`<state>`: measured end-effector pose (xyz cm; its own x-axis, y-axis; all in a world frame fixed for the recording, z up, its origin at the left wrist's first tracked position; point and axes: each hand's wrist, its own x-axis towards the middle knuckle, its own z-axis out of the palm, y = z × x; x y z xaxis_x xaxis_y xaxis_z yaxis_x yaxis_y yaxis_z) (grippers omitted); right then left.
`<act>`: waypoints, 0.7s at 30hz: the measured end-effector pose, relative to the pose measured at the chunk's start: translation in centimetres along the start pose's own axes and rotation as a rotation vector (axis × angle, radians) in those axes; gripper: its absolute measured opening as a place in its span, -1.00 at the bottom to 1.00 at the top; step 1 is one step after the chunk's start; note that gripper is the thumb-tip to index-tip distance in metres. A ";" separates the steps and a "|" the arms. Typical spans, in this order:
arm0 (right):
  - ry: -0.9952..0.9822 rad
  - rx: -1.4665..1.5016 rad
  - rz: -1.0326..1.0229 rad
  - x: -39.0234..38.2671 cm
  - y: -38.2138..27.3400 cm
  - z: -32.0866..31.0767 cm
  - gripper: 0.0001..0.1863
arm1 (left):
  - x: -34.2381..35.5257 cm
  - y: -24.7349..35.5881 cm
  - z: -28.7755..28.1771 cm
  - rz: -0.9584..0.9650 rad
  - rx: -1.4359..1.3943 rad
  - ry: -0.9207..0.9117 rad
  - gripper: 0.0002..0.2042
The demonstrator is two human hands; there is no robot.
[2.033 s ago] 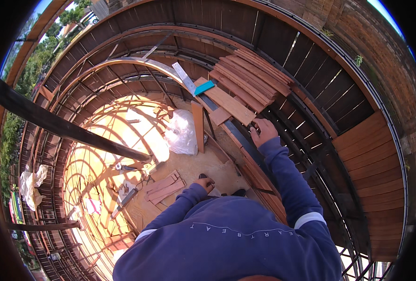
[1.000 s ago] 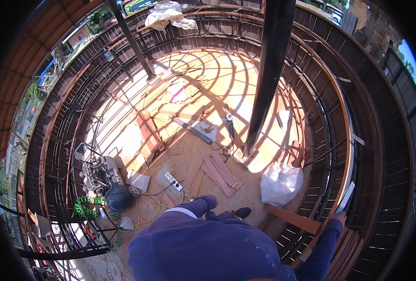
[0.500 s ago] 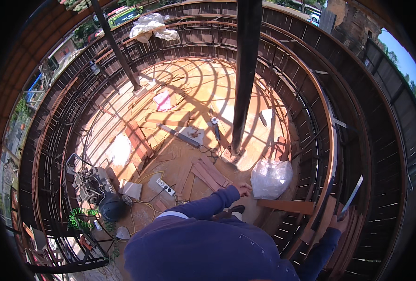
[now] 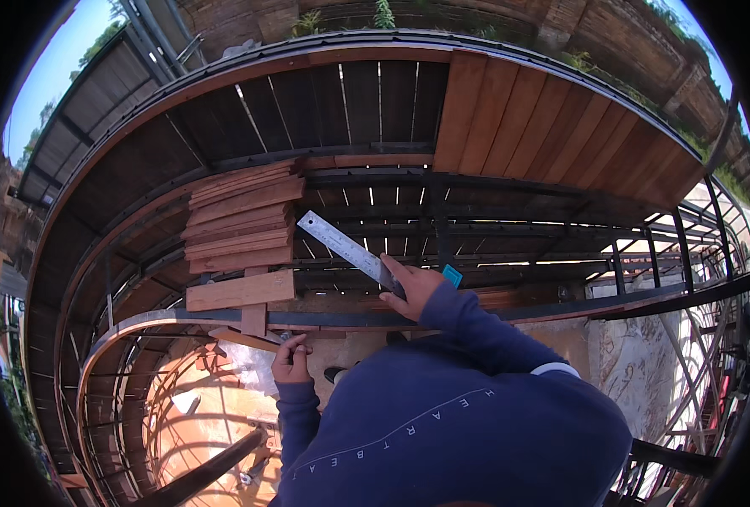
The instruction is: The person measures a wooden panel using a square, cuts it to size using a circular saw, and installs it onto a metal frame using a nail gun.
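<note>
A: What are the fingers of the right hand (image 4: pixel 417 291) doing?

B: They are grasping the silver metal try square (image 4: pixel 341 243) close to its teal block-shaped handle (image 4: pixel 452 276), which is showing just past the knuckles. The blade is slanting up and to the left.

A: And the left hand (image 4: pixel 290 362)?

B: Its fingers are curling inward; I cannot tell whether they are holding anything. A narrow light brown wooden plank (image 4: pixel 244 340) is running toward them from the left.

A: What is lying past the hands?

B: A flat light brown rectangular board (image 4: pixel 240 290) is resting across a short reddish-brown wooden strip (image 4: pixel 253 319), and that strip is crossing a dark curved metal rail (image 4: pixel 350 320). Beyond, a stack of reddish-brown boards (image 4: pixel 244 211) is lying with uneven ends, the square's tip pointing close to its right side.

A: Farther out?

B: A panel of upright reddish-brown wooden slats (image 4: pixel 552 118) is standing beside a dark slatted wall (image 4: pixel 324 106). At lower left, sunlight is striping an orange floor (image 4: pixel 210 410).
</note>
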<state>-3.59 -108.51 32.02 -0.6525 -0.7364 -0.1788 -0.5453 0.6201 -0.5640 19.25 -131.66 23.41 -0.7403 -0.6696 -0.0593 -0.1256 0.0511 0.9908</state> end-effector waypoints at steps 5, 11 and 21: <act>0.230 -0.028 0.298 -3.1 4.3 1.5 -0.21 | 6.6 4.9 7.1 0.106 0.087 -0.368 -0.80; 0.496 -0.012 0.599 -3.8 6.8 2.7 -0.27 | 7.6 7.4 14.6 0.083 0.093 -0.729 -0.80; 0.551 -0.057 0.699 0.1 6.6 9.3 -0.27 | 8.7 1.8 14.4 0.040 0.177 -1.148 -0.80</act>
<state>-2.42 -107.00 20.76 -0.9981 0.0407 -0.0453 0.0562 0.9022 -0.4276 3.10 -126.76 22.93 -0.8977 0.3954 -0.1942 -0.1125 0.2205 0.9689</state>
